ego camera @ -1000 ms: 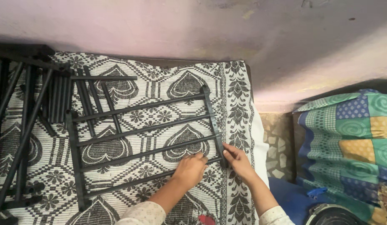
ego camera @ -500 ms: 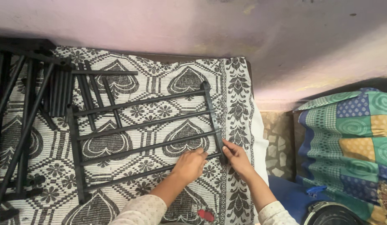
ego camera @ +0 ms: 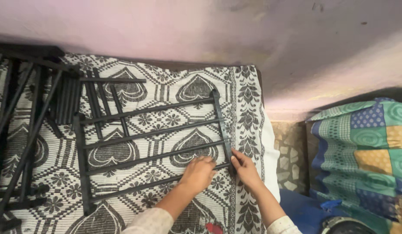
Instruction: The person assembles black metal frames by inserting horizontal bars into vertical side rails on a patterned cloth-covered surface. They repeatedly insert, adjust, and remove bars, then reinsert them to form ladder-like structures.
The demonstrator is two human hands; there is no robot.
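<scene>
Two hands meet at the 5 o'clock corner of a black rack frame [ego camera: 151, 149] lying flat on the patterned bedspread [ego camera: 248, 108]. Left hand [ego camera: 197, 173] rests its fingers curled over the lowest rod; right hand [ego camera: 244, 169] has fingers closed narrowly on the frame's end bar. Loose black rods [ego camera: 64, 97] lie piled at 10 o'clock. Both hands stay where they were half a second ago; the frame has not shifted.
</scene>
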